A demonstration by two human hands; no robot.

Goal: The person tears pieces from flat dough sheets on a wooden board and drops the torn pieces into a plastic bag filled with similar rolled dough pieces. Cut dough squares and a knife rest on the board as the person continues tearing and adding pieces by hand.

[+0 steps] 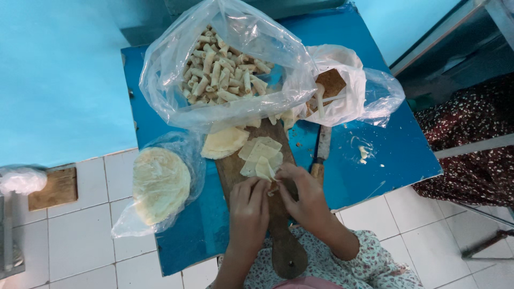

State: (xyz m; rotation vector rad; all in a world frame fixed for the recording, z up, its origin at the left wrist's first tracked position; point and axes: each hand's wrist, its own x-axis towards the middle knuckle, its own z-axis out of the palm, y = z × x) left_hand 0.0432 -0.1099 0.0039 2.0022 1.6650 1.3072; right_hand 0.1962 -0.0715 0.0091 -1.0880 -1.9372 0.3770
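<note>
**Hidden and cut off**

The small piece pinched between the left hand [249, 206] and right hand [302, 195] is mostly covered by fingers. The wooden board [235, 168] vanishes far under the clear bag of rolls [225, 69]. The knife [321, 152] blade tip hides beneath the white bag [342, 88].

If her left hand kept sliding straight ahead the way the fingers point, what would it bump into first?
Probably the small stack of pale cut dough squares on the wooden paddle board, just beyond the left hand; height above the board is hard to judge.
</note>
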